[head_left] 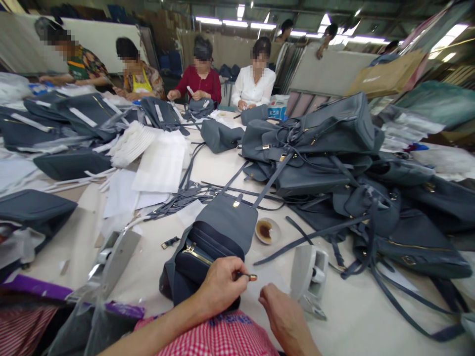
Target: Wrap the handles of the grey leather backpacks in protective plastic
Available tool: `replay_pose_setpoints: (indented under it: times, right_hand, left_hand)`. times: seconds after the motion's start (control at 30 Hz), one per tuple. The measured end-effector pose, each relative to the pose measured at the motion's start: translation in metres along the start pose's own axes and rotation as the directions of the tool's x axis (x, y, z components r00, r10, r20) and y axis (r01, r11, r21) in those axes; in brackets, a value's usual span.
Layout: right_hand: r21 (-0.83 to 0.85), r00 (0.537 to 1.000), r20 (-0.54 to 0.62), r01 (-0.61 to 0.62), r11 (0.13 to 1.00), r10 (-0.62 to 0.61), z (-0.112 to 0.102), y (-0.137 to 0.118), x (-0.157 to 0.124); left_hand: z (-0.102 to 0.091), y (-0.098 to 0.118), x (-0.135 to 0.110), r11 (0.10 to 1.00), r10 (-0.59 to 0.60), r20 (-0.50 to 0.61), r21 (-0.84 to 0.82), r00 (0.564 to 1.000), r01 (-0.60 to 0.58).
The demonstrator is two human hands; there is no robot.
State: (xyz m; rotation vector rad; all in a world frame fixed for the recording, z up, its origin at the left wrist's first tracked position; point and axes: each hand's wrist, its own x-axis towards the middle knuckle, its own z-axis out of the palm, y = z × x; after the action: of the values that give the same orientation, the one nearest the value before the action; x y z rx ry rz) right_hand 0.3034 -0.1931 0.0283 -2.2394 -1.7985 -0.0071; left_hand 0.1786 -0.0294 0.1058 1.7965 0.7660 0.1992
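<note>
Red-and-white checked cloth (218, 340) lowest in view, and just above, close, fiddly handwork! Judging by the pose, midway through handling a small fitting at the bag; next move probably calling for a firm hold, good aim and some help from the free fingers.

Nearest, the right hand (284, 314): low on the right, fingers loosely curled, thumb close to index finger, apart from the bag; contents, if any, impossible to tell. Then the left hand (222, 284), thumb and fingertips pressed together, pinching a small dark piece (250, 277) with an orange-brown tip.

On to the bag (228, 215) itself! Dark grey-blue, at the near edge of the table (356, 309), beneath and beyond the left hand, flap folded back toward the far side, gold zip (198, 253) and shiny clasp (236, 202) on show. Flanking left and right, a grey stand (120, 257) and a matching stand (301, 269). Just beside the flap, a dish (276, 236) with a brown pool inside.

Farther out now: loose straps (178, 200) and white sheets (159, 165) to the left, a great heap of bags (319, 170) to the right. And along the far side, four co-workers (256, 84), hands low, with more grey bags close by.
</note>
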Motion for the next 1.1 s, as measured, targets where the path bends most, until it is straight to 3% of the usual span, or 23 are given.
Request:
replay_pose_setpoints:
  times: [0.1,0.2,0.3,0.4,0.47,0.6,0.67,0.83,0.93,1.0,1.03,1.1]
  right_hand:
    - [0.069,0.971,0.211,-0.132,0.989,0.115,0.003,0.003,-0.012]
    - [0.354,0.95,0.23,-0.284,0.891,0.212,-0.011,-0.002,-0.004]
    - [0.607,0.908,0.263,-0.419,0.675,0.326,-0.024,-0.007,0.013]
    - [0.753,0.848,0.336,-0.504,0.423,0.41,-0.026,-0.009,0.029]
    - [0.807,0.823,0.344,-0.505,0.305,0.452,-0.021,-0.01,0.04]
    - [0.844,0.706,0.477,-0.534,-0.049,0.524,-0.003,-0.012,0.067]
    - [0.852,0.69,0.499,-0.5,-0.152,0.524,0.005,-0.014,0.083]
    - [0.882,0.771,0.47,-0.426,-0.201,0.429,0.011,-0.022,0.122]
    - [0.914,0.825,0.405,-0.355,-0.197,0.395,0.006,-0.028,0.133]
    - [0.945,0.852,0.327,-0.302,-0.125,0.408,0.003,-0.029,0.134]
    - [0.96,0.865,0.27,-0.278,-0.045,0.423,0.001,-0.03,0.133]
    - [0.957,0.89,0.121,-0.222,0.185,0.44,-0.001,-0.029,0.129]
  left_hand:
    - [0.0,-0.002,0.002,0.991,-0.052,0.054,-0.122,0.997,0.058]
    - [-0.001,-0.003,0.004,0.975,-0.068,0.087,-0.207,0.994,0.085]
    - [-0.004,-0.001,0.004,0.965,-0.072,0.111,-0.243,0.991,0.097]
    - [-0.007,-0.001,0.003,0.957,-0.088,0.139,-0.263,0.986,0.123]
    - [-0.008,-0.003,0.002,0.936,-0.126,0.149,-0.31,0.981,0.167]
    - [-0.005,-0.01,0.0,0.897,-0.157,0.115,-0.399,0.981,0.19]
    - [-0.002,-0.012,-0.001,0.898,-0.135,0.076,-0.413,0.988,0.154]
    - [-0.01,-0.006,-0.006,0.904,-0.039,-0.135,-0.427,0.99,-0.022]
    - [-0.05,-0.005,-0.018,0.936,-0.031,-0.273,-0.345,0.962,-0.068]
    - [-0.092,-0.011,-0.032,0.989,-0.04,-0.469,-0.143,0.882,-0.031]
    - [-0.116,-0.017,-0.04,1.0,-0.008,-0.611,-0.004,0.792,0.007]
    - [-0.159,-0.033,-0.056,0.958,0.119,-0.715,0.264,0.689,0.108]
